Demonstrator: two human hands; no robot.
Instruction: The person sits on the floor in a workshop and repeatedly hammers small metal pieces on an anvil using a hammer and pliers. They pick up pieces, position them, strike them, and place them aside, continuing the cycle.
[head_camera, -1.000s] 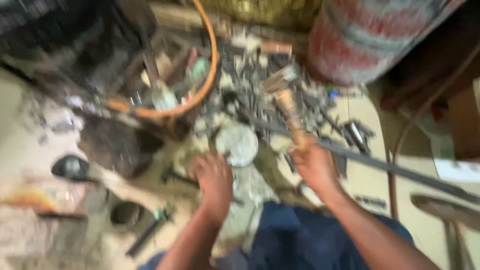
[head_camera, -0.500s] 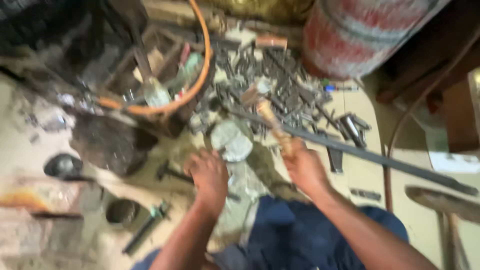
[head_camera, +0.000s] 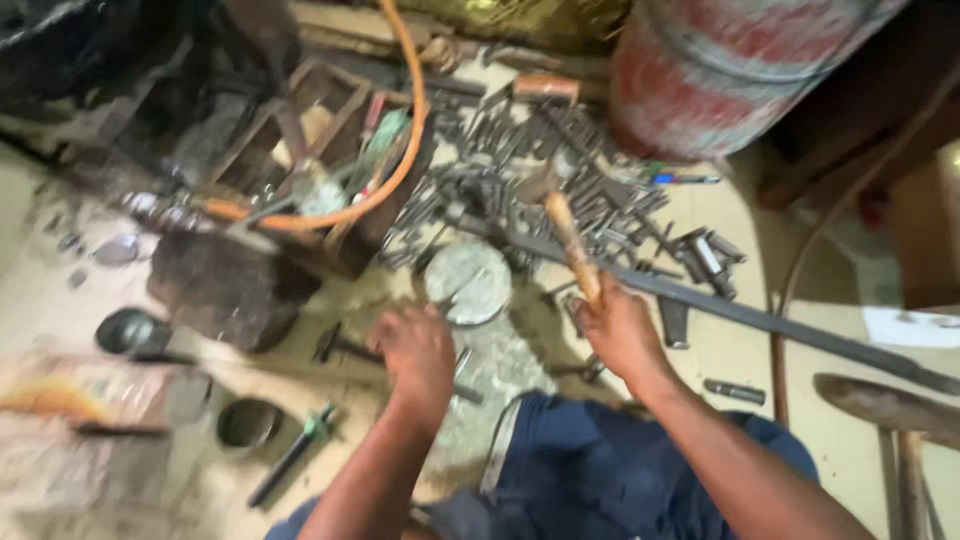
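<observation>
The person sits on the floor, right hand (head_camera: 618, 330) closed around a wooden hammer handle (head_camera: 572, 248) raised over a round grey metal block (head_camera: 468, 283). The left hand (head_camera: 418, 350) is curled near the block's near edge, apparently pinching a small piece against it, though blur hides what. Far beyond lies a heap of short metal rods (head_camera: 560, 195), with a long flat bar (head_camera: 760, 320) running right. Judging by that pile, plenty of work remains; nothing finished is distinguishable.
</observation>
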